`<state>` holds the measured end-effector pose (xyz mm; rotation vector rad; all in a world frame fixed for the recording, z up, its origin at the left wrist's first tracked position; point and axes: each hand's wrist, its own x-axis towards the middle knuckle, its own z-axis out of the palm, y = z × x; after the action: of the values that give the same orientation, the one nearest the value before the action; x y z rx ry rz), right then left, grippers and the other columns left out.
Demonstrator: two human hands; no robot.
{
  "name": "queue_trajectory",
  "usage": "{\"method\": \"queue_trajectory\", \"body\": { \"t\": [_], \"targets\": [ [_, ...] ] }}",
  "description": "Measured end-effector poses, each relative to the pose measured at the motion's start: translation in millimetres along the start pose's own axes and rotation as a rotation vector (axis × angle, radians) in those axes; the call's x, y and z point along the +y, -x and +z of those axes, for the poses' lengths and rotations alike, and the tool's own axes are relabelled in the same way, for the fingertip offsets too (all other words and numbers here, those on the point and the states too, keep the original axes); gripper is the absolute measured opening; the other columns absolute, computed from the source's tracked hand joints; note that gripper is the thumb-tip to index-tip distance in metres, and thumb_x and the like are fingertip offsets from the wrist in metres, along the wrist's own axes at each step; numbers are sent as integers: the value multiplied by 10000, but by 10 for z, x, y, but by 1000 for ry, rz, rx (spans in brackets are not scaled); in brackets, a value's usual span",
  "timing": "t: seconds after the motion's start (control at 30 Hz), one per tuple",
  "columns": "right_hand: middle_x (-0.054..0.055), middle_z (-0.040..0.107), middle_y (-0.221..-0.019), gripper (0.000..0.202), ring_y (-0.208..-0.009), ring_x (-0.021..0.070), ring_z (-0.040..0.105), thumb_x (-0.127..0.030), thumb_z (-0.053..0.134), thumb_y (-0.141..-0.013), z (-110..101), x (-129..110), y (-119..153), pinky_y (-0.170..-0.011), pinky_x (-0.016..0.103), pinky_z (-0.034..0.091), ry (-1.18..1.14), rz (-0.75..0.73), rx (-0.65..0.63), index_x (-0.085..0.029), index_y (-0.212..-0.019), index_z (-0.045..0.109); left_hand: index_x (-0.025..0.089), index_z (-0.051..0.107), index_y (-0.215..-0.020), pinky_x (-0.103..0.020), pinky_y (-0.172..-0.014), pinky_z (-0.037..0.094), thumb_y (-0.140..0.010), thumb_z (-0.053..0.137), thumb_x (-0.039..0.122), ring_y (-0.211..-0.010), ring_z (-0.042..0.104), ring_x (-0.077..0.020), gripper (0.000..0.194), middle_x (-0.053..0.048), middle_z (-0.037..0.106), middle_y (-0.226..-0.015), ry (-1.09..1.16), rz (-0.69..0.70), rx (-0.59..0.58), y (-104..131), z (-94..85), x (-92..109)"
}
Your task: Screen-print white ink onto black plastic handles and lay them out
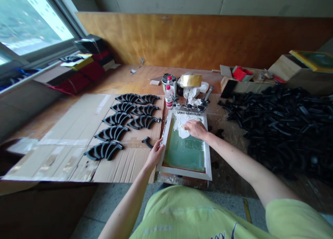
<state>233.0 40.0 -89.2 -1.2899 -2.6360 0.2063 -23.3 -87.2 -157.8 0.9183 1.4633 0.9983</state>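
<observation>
A white-framed printing screen [208, 162] with green mesh lies flat on the wooden bench in front of me. My left hand [155, 153] grips the frame's left edge. Resting on the upper part of the mesh, my right hand [195, 129] presses a white cloth [179, 127] against it. White smears cover the mesh around the cloth. A metal hinge clamp [191, 108] holds the far end of the frame. One loose black curved part [147, 142] lies just left of the frame.
Rows of black curved parts [118, 130] lie on flattened cardboard [78, 135] to the left. A large heap of the same parts [281, 124] fills the right. Bottles [169, 95], a tin, a tape roll [190, 80] and rags stand behind the screen. Boxes sit far right.
</observation>
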Motion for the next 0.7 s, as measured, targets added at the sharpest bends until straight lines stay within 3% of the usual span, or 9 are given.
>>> {"method": "queue_trajectory", "body": {
  "t": [0.07, 0.13, 0.2, 0.33, 0.47, 0.57, 0.7],
  "targets": [
    [80, 677, -898, 163, -887, 215, 600, -117, 527, -825, -34, 0, 142, -772, 303, 427, -53, -164, -42, -179, -880, 667, 180, 543, -1322, -233, -607, 459, -757, 642, 501, -702, 604, -146, 657, -39, 681, -857, 9, -8, 8, 9, -2, 7],
    [47, 670, -849, 136, -835, 195, 594, -125, 547, -813, -91, 19, 169, -737, 285, 417, -96, -237, -90, -199, -830, 661, 189, 568, -1291, -241, -613, 467, -740, 660, 498, -701, 610, -151, 639, -35, 685, -849, 18, -8, 24, 13, -2, 14],
    [33, 653, -810, 92, -803, 191, 582, -161, 571, -816, -118, 27, 122, -707, 280, 412, -101, -201, -76, -206, -781, 643, 194, 583, -1268, -242, -597, 468, -723, 675, 503, -674, 608, -151, 633, -28, 681, -819, 26, -9, 35, 14, -3, 21],
    [91, 643, -896, 143, -935, 236, 558, -97, 520, -814, 6, -38, 152, -766, 313, 431, -37, -84, 95, -171, -838, 639, 174, 545, -1304, -225, -545, 445, -725, 666, 531, -597, 580, -131, 691, -14, 660, -757, 37, -15, 10, 14, -7, 34],
    [93, 653, -954, 163, -967, 234, 563, -104, 532, -825, 83, -69, 328, -844, 336, 442, -122, -184, 76, -173, -908, 654, 158, 514, -1332, -220, -547, 446, -734, 664, 540, -598, 580, -127, 725, -17, 654, -754, 49, -27, -17, 36, -5, 84],
    [59, 672, -936, 136, -889, 213, 596, -215, 608, -846, -46, -10, 146, -798, 317, 455, -186, -97, 92, -204, -968, 666, 160, 513, -1336, -221, -535, 446, -716, 686, 538, -591, 584, -133, 746, -11, 645, -731, 49, -57, -21, 102, -13, 249],
    [58, 686, -1042, 513, -884, 228, 616, -254, 706, -789, -334, 210, -370, -770, 316, 461, -144, 188, 198, -259, -1284, 571, 187, 540, -1321, -206, -503, 426, -704, 705, 545, -565, 565, -124, 732, 4, 635, -707, 44, -49, -45, 255, -57, 694]
  ]
}}
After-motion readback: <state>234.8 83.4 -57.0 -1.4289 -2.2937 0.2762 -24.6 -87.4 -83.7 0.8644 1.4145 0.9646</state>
